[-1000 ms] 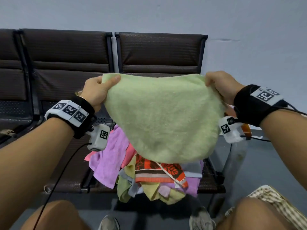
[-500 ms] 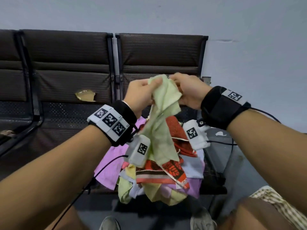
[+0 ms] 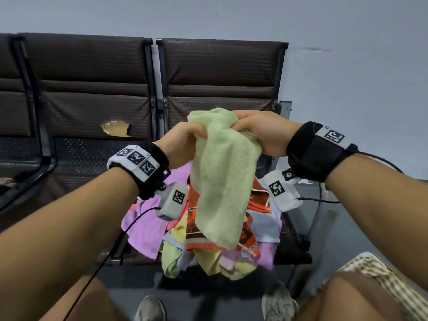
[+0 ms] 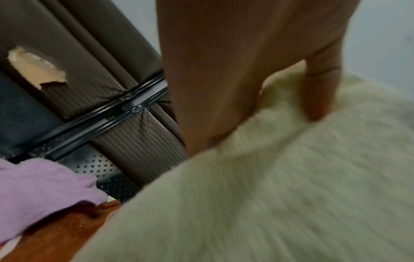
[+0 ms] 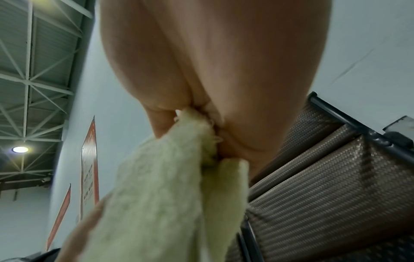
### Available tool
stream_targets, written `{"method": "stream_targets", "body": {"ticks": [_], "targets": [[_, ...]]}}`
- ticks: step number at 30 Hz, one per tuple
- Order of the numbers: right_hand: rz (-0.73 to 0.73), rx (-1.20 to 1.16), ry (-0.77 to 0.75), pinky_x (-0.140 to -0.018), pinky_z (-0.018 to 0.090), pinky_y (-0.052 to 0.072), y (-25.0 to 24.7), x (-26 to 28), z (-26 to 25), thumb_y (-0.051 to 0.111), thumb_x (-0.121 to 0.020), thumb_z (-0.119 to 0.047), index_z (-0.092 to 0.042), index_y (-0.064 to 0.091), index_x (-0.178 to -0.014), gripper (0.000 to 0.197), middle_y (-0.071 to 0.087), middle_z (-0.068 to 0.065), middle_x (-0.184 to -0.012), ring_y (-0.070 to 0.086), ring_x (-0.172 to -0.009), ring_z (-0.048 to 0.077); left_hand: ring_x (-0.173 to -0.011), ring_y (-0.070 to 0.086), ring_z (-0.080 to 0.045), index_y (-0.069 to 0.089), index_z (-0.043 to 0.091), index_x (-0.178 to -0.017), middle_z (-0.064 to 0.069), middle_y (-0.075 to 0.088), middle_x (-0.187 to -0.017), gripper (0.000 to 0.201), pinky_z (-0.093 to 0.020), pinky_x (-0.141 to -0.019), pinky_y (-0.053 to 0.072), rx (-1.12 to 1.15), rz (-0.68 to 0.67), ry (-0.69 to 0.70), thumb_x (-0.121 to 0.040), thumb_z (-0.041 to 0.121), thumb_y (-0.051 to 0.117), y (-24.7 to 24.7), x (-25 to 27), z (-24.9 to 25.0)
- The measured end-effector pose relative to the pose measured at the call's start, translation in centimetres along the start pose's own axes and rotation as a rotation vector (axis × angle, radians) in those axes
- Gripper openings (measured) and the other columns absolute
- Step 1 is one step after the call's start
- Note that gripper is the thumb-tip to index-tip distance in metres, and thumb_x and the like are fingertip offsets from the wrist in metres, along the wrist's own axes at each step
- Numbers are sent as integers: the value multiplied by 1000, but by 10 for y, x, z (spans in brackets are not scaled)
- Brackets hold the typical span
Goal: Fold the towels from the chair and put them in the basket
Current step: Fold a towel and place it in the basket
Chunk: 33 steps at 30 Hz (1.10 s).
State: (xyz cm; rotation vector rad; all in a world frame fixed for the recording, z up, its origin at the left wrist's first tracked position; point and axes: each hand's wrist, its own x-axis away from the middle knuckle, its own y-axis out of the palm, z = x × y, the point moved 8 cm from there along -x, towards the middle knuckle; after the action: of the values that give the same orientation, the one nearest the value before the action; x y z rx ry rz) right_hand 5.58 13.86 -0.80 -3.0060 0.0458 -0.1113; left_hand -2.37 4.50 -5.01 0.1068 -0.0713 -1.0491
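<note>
Both hands are up in the air in front of the chair back, close together, with open air below them down to the heap. The left hand has its fingers curled round the upper left edge of the light green towel, and the right hand pinches the upper right edge, bunched into its palm. The towel hangs doubled from the two grips, its lower end dangling just above the pile of towels and partly hiding it from the head view.

That pile sits on the seat of the right-hand brown chair: a purple towel spilling over the front edge on the left, an orange patterned cloth in the middle, pale yellow and grey pieces underneath. The heap hangs over the seat's front edge. The neighbouring chair to the left has a torn patch in its padding, and its seat is bare perforated metal. Right of the chairs there is grey floor and plain wall. The person's knees and shoes are just below the pile. The basket is not visible in any view.

A second ago the towel was stretched wide between hands held well apart; since then the hands have come together and the towel has folded in half, hanging narrower and longer.
</note>
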Motion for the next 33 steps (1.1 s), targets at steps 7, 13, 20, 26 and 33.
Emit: {"method": "stream_targets", "body": {"ticks": [7,13,20,26,33], "targets": [[204,870,126,-71,30,57,-80,-20,11,80,-81,-39,-17,76,-84,23,77,2,-87,74,-85,23,-82,73,-16,74,4,-100,-9,76,-97,18,-33,-75,58,-365,374,60,-93,19,67,-49,-36,22],[690,553,-233,-85,44,58,-124,-42,-31,80,-76,-28,-13,76,-90,21,76,5,-93,72,-91,22,-86,66,-19,76,5,-94,-16,75,-100,23,-47,-84,58,-503,657,351,-90,25,65,-64,-66,89],[706,525,-491,-66,32,46,-116,-37,-42,70,-81,-30,-26,58,-73,15,59,-13,-70,55,-68,7,-83,70,-16,79,20,-86,-2,76,-89,14,-31,-69,57,-310,507,466,-85,17,65,-58,-54,107],[284,833,-53,-63,30,43,-81,-30,94,63,-94,-24,-5,67,-77,25,62,7,-70,54,-65,15,-102,59,-30,65,-8,-118,-22,64,-112,25,-56,-105,44,-399,326,-26,-95,-1,56,-54,-23,-54],[-246,750,319,-62,17,47,-29,10,214,66,-95,-28,-29,71,-68,27,67,-16,-66,60,-63,-1,-79,71,-20,66,7,-114,-4,75,-93,19,-34,-75,61,-446,14,-474,-100,12,54,-39,31,-177]]}}
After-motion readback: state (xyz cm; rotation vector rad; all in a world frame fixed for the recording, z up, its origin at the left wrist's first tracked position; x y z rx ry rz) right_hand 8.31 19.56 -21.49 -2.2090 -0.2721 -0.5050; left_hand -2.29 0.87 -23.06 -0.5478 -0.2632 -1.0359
